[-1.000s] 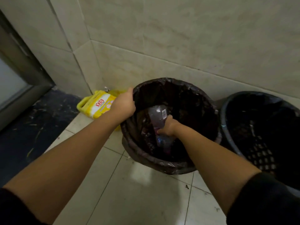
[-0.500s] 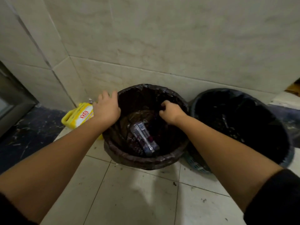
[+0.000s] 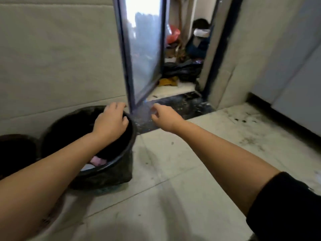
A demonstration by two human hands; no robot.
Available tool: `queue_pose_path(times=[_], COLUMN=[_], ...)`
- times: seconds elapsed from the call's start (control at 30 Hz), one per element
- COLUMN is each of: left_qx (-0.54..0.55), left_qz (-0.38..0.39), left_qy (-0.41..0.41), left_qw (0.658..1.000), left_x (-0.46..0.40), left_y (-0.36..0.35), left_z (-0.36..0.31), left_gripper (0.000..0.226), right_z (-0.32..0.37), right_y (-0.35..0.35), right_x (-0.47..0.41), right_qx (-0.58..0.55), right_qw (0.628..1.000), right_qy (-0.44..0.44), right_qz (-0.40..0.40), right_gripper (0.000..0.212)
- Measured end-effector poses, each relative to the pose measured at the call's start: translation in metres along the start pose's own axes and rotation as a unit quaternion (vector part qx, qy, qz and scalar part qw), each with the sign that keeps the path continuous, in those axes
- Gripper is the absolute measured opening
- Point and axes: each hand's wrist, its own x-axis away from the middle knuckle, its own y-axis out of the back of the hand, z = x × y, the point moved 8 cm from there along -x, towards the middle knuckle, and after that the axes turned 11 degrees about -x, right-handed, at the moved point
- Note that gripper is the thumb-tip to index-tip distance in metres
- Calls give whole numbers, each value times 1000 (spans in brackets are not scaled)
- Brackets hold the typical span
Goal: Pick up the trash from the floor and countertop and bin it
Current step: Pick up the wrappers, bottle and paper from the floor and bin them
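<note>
Home utility corner, tiled floor (image 3: pixel 173 188) & walls, lined bins (image 3: pixel 111 171), cluttered storage rm (image 3: pixel 182 66)

Beige tiled wall (image 3: pixel 57 54), pale dirty floor (image 3: pixel 173 171), open glass door (image 3: pixel 144 49).

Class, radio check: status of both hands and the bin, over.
Left hand over the bin, empty. Right hand loosely curled, empty, above the dark threshold. Nothing in the way.
</note>
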Motion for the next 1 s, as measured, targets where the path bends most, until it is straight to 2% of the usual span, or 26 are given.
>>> queue_pose_path(times=[0.2, 0.33, 0.47, 0.57, 0.73, 0.93, 1.0], left_qx=[35, 7, -9, -15, -42, -69, -73], left_qz=[112, 191, 244, 278, 301, 289, 305], left_qy=[-157, -248, -310, -328, -355, -361, -354], left_qw=[981, 950, 919, 903, 884, 884, 881], left_x=[6, 45, 83, 103, 127, 136, 138], left_y=[-82, -140, -196, -236, -285, -330, -344], left_z=[-255, -397, -502, -564, -640, -668, -669], left_gripper=[45, 47, 48, 47, 50, 60, 61], right_z=[-251, -383, -484, -544, -621, -681, -696], right_y=[119, 148, 166, 182, 205, 208, 207], right_x=[132, 236, 319, 360, 393, 408, 410], right_qx=[14, 17, 17, 18, 29, 36, 46], right_qw=[975, 942, 906, 886, 872, 859, 853], right_qy=[-212, -326, -414, -453, -478, -501, -514], right_qz=[-72, -72, -90, -101, -100, -97, -73], right_gripper=[39, 41, 39, 40, 42, 70, 69])
